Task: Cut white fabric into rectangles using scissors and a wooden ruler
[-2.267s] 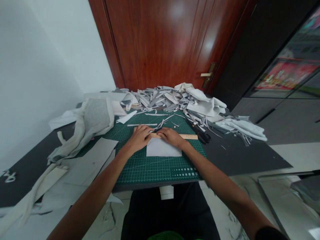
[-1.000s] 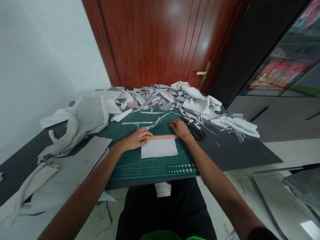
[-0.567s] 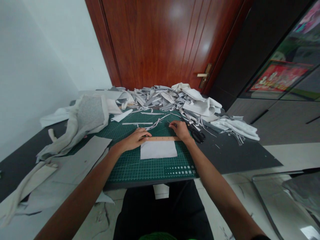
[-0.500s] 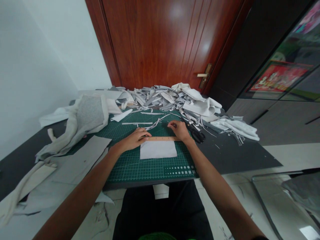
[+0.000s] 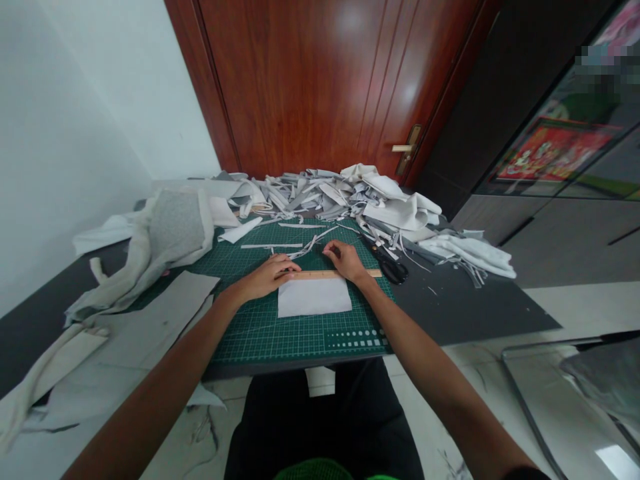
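Note:
A wooden ruler [image 5: 320,275] lies across the top edge of a white fabric rectangle [image 5: 314,297] on a green cutting mat [image 5: 300,340]. My left hand [image 5: 271,275] presses the ruler's left end down with thumb and fingers. Just beyond the ruler, my right hand [image 5: 345,259] is closed in a pinch, its wrist crossing over the ruler's right part. Whatever is in that pinch is hidden or too small to make out. Black scissors [image 5: 391,268] rest right of my right hand. Thin fabric strips [image 5: 306,249] lie on the mat beyond both hands.
A heap of grey and white fabric scraps [image 5: 320,193] lines the table's back edge, before a wooden door [image 5: 310,87]. Larger fabric pieces [image 5: 165,320] and a fleecy grey cloth [image 5: 175,223] cover the left side. A white cloth [image 5: 473,253] lies at right.
My right hand has shifted left along the ruler, staying pinched, and the ruler's right end now shows past the wrist. The left hand stays on the ruler. The view has moved slightly.

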`<state>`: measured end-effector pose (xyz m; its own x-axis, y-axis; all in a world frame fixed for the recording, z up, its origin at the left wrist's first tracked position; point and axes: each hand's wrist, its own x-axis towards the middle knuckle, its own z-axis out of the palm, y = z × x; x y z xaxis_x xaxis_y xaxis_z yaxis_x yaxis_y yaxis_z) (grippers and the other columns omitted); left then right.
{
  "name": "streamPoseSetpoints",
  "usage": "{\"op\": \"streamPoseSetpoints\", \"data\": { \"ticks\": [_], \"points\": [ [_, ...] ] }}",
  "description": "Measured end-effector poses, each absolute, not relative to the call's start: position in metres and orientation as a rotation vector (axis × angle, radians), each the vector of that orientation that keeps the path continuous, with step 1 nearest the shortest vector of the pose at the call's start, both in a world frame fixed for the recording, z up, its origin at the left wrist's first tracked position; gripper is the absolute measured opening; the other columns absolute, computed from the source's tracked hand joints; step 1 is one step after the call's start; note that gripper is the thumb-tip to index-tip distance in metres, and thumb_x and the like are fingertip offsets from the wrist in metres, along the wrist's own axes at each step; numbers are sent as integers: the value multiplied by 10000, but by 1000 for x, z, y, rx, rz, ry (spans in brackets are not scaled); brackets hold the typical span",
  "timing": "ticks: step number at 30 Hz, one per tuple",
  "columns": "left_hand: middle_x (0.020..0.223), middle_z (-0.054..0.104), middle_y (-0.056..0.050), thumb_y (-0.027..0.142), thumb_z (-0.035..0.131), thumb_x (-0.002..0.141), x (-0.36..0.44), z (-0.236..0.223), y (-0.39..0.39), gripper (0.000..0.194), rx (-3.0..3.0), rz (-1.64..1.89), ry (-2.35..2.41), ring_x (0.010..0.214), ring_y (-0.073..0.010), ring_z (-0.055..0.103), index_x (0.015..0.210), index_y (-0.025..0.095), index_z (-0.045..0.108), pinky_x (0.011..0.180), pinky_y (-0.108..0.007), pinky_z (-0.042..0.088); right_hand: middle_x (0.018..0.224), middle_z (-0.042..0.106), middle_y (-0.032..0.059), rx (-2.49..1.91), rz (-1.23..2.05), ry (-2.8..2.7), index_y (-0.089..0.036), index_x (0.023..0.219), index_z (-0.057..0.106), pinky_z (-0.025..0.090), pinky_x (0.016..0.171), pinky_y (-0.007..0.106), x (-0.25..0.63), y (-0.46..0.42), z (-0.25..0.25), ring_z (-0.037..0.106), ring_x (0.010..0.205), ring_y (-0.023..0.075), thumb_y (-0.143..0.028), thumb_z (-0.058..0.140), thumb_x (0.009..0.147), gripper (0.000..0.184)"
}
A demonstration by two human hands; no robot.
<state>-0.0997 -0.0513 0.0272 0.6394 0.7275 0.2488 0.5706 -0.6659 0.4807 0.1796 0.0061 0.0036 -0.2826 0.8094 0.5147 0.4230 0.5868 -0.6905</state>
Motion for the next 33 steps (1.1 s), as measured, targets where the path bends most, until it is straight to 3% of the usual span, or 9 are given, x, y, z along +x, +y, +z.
{"op": "streamPoseSetpoints", "data": {
  "ticks": [6,16,23,28,33],
  "points": [
    [1106,652,-68,378,462,1068,-103,26,-47,331,2511,629,1017,1101,-237,577,1212,227,719,1009,-357,437,854,732,33,-993,518,-1937,-194,877,703,470,763,271,179,8,1,651,770,174,-208,649,925,74],
    [917,665,-53,427,567,1028,-112,18,-36,336,2406,718,1010,866,-187,622,1149,226,807,788,-282,441,820,732,32,-921,503,-1952,-184,856,771,458,745,270,166,-8,12,619,748,160,-189,724,905,68],
    [905,755,-52,352,726,894,-112,13,-35,185,2236,824,1072,849,-184,675,904,205,837,773,-266,477,738,713,-3,-753,769,-2029,-198,844,843,417,651,233,111,-38,14,575,662,116,-226,799,862,55],
    [925,782,-65,280,723,867,-111,12,-36,143,2185,860,1079,863,-192,699,855,197,839,793,-268,505,685,706,-8,-831,866,-2006,-178,821,848,384,581,223,99,-42,6,544,600,106,-248,818,828,76],
    [891,788,-57,239,709,863,-112,15,-38,136,2183,851,1052,846,-187,697,874,197,838,779,-257,505,694,717,-12,-855,812,-2028,-185,805,842,407,613,221,92,-42,4,552,595,100,-232,810,829,63]
  ]
}}
